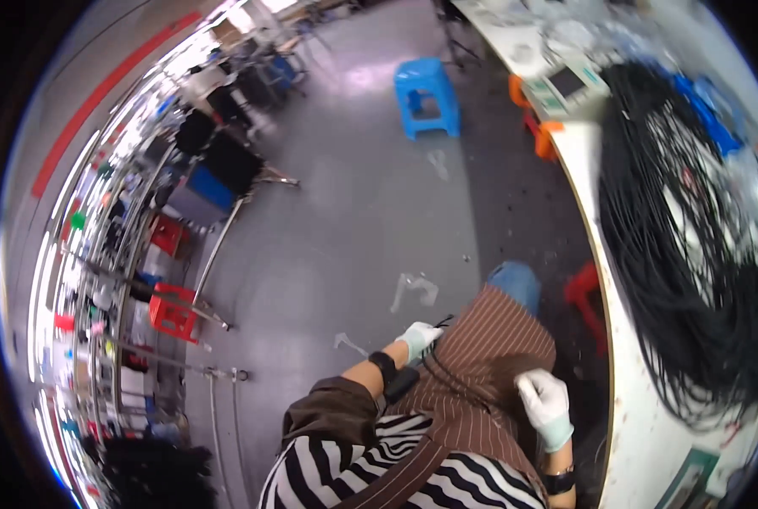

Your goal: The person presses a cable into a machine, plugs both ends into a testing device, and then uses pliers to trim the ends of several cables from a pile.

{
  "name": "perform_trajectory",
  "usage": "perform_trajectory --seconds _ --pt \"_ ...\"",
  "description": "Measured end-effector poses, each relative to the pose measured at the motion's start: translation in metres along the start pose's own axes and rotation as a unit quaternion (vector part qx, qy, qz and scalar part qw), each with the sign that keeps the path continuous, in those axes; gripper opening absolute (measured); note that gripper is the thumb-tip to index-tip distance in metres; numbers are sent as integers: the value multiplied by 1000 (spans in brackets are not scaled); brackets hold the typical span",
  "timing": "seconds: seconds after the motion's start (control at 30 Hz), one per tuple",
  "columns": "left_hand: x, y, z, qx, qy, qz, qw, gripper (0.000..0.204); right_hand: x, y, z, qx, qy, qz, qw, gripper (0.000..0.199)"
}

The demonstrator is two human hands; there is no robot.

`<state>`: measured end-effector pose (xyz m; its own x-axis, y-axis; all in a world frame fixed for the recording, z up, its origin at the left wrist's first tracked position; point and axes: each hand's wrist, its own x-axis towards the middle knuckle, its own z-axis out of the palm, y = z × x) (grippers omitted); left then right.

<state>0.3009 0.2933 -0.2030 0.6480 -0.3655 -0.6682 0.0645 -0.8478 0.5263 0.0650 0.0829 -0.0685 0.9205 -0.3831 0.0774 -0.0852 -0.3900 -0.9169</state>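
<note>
While hands (pixel 420 339) flank cable (pixel 444 377), open floor (pixel 353 220) borders table edge (pixel 614 339).

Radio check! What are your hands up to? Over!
Left hand gripping black cable. Right hand curled, grip unclear. Cable draped over brown apron. Black cord bundle on table, right.

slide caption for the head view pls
Gloved left hand holding thin black cords by a striped apron, gloved right hand nearer a white table heaped with black cables.
</note>
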Motion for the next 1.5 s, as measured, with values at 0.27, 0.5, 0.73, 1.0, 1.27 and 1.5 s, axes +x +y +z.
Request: perform_trajectory --seconds 0.27,0.5,0.73,1.0,1.27,1.5 --pt "-92 105 -94 -391 36 141 909 25 105 -25 30 58 -111 44 991 13" --pt "-46 121 -164 -481 47 243 841 23 347 -99 -18 -138 253 -160 944 19" --pt "37 163 -246 -508 -108 230 823 27 539 -60 -115 -444 323 128 826 47" --pt "32 184 -376 -406 9 252 878 29 562 4 -194 -589 191 146 771 51" --pt "52 228 -471 -456 -60 170 872 28 524 26 -236 -691 67 160 701 35" --pt "89 263 -512 -380 52 239 892 25 568 -19 -181 -578 40 158 800 20"
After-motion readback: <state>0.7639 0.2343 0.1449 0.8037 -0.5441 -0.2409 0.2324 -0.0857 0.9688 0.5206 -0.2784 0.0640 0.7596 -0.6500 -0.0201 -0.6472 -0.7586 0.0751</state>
